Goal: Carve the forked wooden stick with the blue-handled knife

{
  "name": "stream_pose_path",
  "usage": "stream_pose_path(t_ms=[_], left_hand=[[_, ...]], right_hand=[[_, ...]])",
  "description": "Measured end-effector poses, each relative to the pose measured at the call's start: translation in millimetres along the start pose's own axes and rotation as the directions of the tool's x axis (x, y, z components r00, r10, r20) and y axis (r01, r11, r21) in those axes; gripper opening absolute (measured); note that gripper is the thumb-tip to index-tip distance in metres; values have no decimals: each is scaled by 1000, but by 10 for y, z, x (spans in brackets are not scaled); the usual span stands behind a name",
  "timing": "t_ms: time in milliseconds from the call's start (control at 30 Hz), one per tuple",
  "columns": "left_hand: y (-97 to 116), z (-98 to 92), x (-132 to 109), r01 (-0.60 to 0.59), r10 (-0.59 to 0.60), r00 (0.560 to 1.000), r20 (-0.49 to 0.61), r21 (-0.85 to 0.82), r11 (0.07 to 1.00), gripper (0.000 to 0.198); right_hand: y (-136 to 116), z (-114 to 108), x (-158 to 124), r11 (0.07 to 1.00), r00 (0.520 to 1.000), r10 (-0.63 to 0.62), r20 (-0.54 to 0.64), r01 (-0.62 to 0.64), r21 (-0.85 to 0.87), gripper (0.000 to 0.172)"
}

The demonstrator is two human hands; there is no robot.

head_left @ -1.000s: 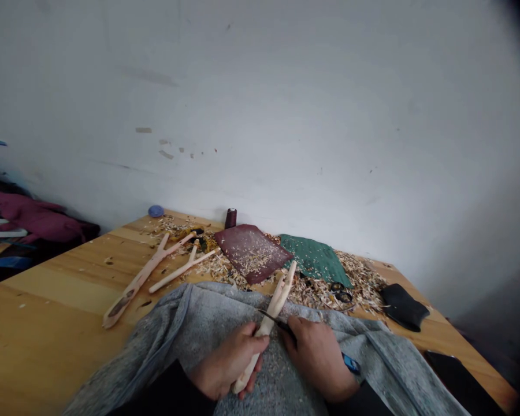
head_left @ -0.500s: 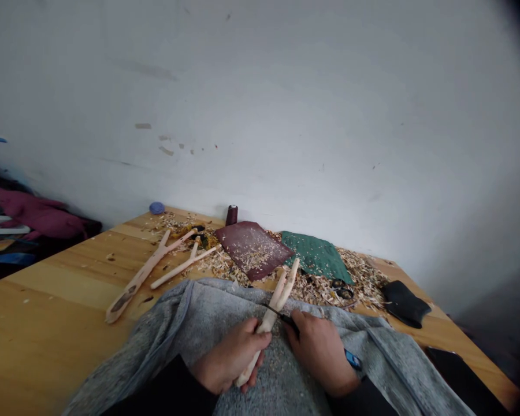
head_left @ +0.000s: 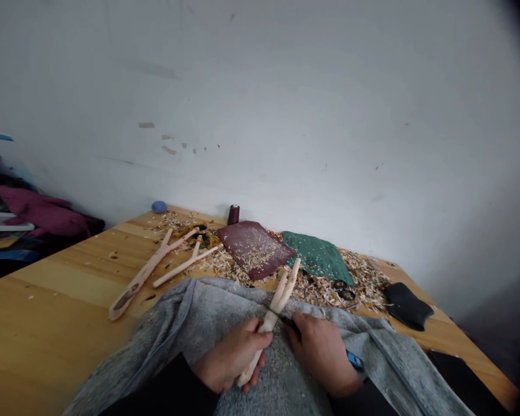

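Observation:
My left hand (head_left: 238,353) is closed around the lower part of a pale, peeled forked stick (head_left: 281,297), its fork pointing up and away from me. In my right hand (head_left: 320,352) is a knife (head_left: 286,319) with a dark handle, and its thin blade lies across the stick just above my left thumb. Part of the handle is hidden by my fingers. Beneath both hands spreads a grey cloth (head_left: 208,306), strewn with fine shavings. A small blue object (head_left: 354,360) shows beside my right wrist.
Two more forked sticks, a large one (head_left: 145,271) and a smaller one (head_left: 186,264), lie left on the wooden table (head_left: 60,300). Maroon (head_left: 260,245) and green sheets (head_left: 316,254) sit among wood shavings (head_left: 368,277). Behind stands a thread spool (head_left: 233,215); rightward are a black pad (head_left: 407,305) and dark flat object (head_left: 463,375).
The knife blade has shifted slightly down the stick, toward my left thumb. My left hand keeps its hold, and the whole view has moved a little.

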State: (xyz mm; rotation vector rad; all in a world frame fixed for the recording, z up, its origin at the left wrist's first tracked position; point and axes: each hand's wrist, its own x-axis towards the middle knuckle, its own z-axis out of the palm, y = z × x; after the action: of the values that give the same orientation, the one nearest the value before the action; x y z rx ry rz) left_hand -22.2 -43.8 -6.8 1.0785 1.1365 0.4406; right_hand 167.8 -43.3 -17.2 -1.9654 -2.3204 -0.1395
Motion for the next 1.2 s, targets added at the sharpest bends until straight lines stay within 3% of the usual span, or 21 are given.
stream_pose_path(t_ms=[167,433,600,667,933,1100,1200], left_hand=[[-11,7,21,-4,4,1000,7,-7,1000,6],[-31,-14,35,-26,27,999,20,-56,998,11],[-57,-20,53,-39,41,999,19,-70,997,19],[-67,-23,60,-47,49,999,23,-77,996,22],[-64,-31,62,-40,42,999,25,-85,996,9],[-51,-19,58,-32,34,999,15,-90,995,7],[-61,-17,62,-44,46,999,25,-91,995,12]], right_hand=[[-56,-27,-37,997,998,-63,26,62,41,13],[32,-34,22,992,993,116,-26,-117,-51,23],[-70,2,-38,997,997,-79,21,79,22,12],[-97,-9,-49,994,995,-101,20,100,33,11],[46,-36,21,992,993,114,-43,-116,-52,24],[-85,-43,-39,997,996,-79,32,79,20,15],[-122,-59,-48,996,996,-87,31,87,26,15]])
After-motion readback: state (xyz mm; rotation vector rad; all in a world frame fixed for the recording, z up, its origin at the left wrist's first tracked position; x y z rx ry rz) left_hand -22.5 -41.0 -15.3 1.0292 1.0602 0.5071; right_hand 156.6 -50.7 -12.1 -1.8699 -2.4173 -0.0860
